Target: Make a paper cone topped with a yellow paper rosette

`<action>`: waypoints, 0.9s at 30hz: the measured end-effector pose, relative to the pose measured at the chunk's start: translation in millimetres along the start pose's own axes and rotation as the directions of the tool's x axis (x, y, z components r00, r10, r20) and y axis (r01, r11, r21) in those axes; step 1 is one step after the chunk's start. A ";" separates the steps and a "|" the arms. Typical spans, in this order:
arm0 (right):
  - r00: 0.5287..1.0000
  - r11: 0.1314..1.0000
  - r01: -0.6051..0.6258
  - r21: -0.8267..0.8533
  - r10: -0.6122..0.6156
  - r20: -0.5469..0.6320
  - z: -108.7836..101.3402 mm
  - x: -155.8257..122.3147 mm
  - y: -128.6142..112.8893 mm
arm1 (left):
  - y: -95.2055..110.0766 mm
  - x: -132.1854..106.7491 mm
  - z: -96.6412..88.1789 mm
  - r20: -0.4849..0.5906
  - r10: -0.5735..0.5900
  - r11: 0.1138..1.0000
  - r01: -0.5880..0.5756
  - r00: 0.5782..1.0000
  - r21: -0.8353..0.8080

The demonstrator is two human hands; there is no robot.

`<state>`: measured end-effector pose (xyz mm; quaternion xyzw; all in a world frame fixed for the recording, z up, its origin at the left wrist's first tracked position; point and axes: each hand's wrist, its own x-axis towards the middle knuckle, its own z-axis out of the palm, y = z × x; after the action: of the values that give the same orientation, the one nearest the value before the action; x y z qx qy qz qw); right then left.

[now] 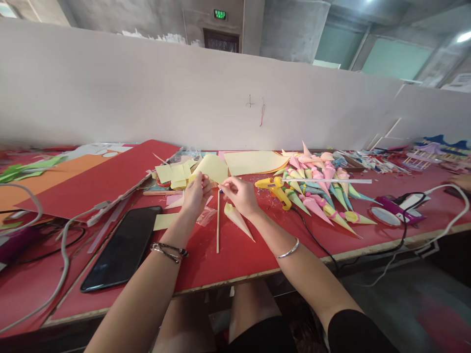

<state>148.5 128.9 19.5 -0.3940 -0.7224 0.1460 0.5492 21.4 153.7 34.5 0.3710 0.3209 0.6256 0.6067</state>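
Observation:
My left hand (197,192) is closed in a pinch at the lower left of a curved piece of pale yellow paper (213,168). Close to that paper's lower right corner, my right hand (240,195) has its fingertips pinched together; what lies between them is too small to make out. Below the hands, a thin wooden stick (218,230) lies on the red tabletop (235,267). Beside it, under my right wrist, rests a pale paper cone (238,220) with a yellow-green rim. A yellow glue gun (274,189) with a clear glue stick sits right of my right hand.
Many-coloured paper cones (324,189) are heaped at the right. Small yellow paper squares (176,174) and cream sheets (253,163) lie behind the hands. A black phone (123,247), large red card (106,179) and white cable (64,245) occupy the left. A white partition (206,98) stands behind.

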 end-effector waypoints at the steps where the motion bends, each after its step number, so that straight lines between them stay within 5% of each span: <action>1: 1.000 0.999 -0.019 -0.030 0.018 -0.006 -0.5 -0.4 -0.4 | 0.8 -0.5 0.4 0.010 0.002 1.000 -0.002 1.000 0.008; 8: 0.989 0.991 0.126 -0.051 -0.130 -0.072 -1.4 4.8 -0.3 | 3.8 -5.9 4.4 0.056 0.020 0.999 -0.022 0.998 0.028; 14: 1.000 0.986 0.001 -0.165 -0.006 -0.030 -6.0 3.8 -0.8 | 3.7 -6.2 4.6 0.088 -0.009 1.000 0.007 0.996 0.029; 19: 0.987 0.985 0.157 -0.075 -0.159 -0.030 -5.0 5.9 -4.1 | 5.1 -4.4 1.2 0.078 -0.013 0.999 0.016 0.997 -0.040; 24: 0.990 0.992 0.096 -0.083 -0.087 0.108 -2.4 1.5 -8.6 | 5.7 -3.4 -0.8 0.099 -0.037 0.998 0.042 0.994 -0.055; 27: 0.993 0.980 0.113 -0.166 -0.104 0.062 -1.7 0.2 -8.2 | 4.9 -3.4 -0.8 0.109 -0.040 0.998 0.046 0.993 -0.054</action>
<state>146.7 123.4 25.6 -0.3952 -0.7670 0.0642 0.5013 18.1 150.1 38.0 0.3800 0.2780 0.6003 0.6465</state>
